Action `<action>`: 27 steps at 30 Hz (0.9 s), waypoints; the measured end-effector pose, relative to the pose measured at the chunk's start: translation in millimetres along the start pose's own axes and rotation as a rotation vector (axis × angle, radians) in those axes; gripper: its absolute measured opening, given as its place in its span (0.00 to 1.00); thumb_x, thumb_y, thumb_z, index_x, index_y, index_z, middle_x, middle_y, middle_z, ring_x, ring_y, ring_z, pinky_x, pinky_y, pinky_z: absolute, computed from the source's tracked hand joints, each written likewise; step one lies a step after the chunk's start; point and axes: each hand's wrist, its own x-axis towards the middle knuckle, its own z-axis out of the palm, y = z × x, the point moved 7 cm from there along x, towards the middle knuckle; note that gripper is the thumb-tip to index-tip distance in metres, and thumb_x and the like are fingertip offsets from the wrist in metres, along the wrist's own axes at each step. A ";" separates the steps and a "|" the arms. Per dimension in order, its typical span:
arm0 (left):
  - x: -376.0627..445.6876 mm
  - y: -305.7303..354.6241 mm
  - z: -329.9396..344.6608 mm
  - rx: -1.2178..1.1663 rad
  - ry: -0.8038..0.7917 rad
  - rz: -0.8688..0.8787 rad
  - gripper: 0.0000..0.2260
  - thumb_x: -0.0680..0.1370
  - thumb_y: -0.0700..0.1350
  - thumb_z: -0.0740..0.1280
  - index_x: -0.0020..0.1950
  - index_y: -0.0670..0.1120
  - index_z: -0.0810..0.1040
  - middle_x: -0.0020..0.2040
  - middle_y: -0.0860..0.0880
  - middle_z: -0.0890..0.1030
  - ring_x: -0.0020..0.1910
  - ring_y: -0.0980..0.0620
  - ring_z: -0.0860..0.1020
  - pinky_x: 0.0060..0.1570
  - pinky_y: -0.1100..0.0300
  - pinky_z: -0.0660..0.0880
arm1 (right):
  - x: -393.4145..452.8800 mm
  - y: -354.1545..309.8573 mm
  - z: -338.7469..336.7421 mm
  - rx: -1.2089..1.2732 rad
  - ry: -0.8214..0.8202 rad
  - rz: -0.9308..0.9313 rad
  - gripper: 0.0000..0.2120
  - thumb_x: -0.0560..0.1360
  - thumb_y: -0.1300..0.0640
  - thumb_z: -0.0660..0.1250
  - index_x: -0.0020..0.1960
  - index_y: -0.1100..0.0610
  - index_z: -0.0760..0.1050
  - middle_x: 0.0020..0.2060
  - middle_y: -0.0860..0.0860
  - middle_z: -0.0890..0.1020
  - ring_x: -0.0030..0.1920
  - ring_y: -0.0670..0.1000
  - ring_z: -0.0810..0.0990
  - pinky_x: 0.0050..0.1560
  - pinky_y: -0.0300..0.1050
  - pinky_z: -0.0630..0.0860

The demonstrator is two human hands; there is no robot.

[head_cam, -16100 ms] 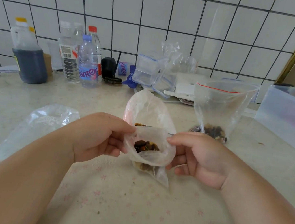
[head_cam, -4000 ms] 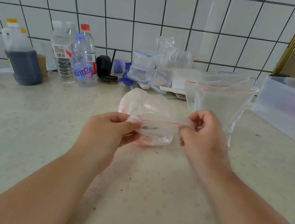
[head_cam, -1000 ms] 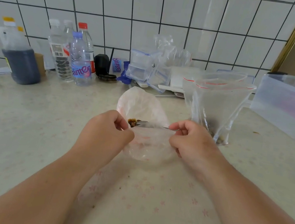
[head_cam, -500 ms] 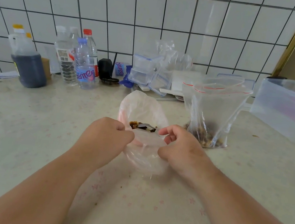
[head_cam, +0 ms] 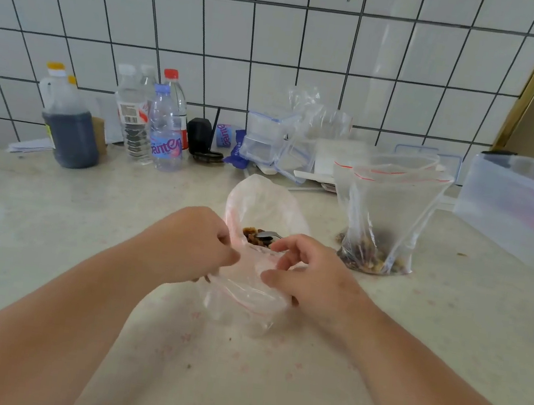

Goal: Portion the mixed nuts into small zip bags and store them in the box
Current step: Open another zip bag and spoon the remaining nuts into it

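Bright, even daylight fills the frame, soft and slightly washed out. A pale vertical streak of glare runs down the tiled wall [head_cam: 316, 37] in the upper right of centre. Shadows on the counter [head_cam: 50, 223] are faint and diffuse, barely darker below the forearms. Tile lines bow outward toward the left and right edges from the wide lens. The hands at centre show slight motion blur; far clutter is soft.
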 end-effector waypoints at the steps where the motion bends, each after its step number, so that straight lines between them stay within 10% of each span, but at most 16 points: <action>1: 1.2 -6.8 2.1 -0.035 0.015 -0.028 0.11 0.77 0.53 0.70 0.37 0.51 0.82 0.29 0.59 0.83 0.21 0.61 0.77 0.23 0.68 0.69 | -0.4 0.8 2.6 -0.013 -0.029 0.007 0.16 0.67 0.56 0.75 0.52 0.44 0.78 0.37 0.43 0.81 0.29 0.42 0.78 0.31 0.36 0.73; 9: 2.1 -36.6 27.5 -0.567 0.073 -0.107 0.08 0.74 0.56 0.73 0.37 0.54 0.83 0.27 0.53 0.82 0.21 0.54 0.71 0.23 0.62 0.69 | 3.9 11.5 3.8 -0.149 0.073 0.046 0.13 0.61 0.58 0.68 0.45 0.47 0.77 0.33 0.44 0.80 0.28 0.41 0.77 0.30 0.35 0.70; 19: 5.4 -47.2 24.3 -0.633 0.218 -0.158 0.08 0.76 0.55 0.73 0.37 0.59 0.82 0.28 0.55 0.81 0.20 0.57 0.71 0.24 0.63 0.71 | 5.6 -16.7 -36.5 -0.374 0.331 -0.098 0.07 0.74 0.48 0.70 0.37 0.46 0.77 0.35 0.36 0.80 0.35 0.34 0.76 0.31 0.28 0.67; 27: 4.5 -44.8 27.6 -0.572 0.159 -0.163 0.11 0.76 0.61 0.71 0.36 0.61 0.85 0.29 0.51 0.83 0.18 0.56 0.74 0.20 0.64 0.70 | 34.3 -16.7 -45.8 -0.928 0.249 -0.088 0.14 0.76 0.58 0.65 0.60 0.49 0.74 0.58 0.46 0.74 0.58 0.53 0.72 0.49 0.44 0.67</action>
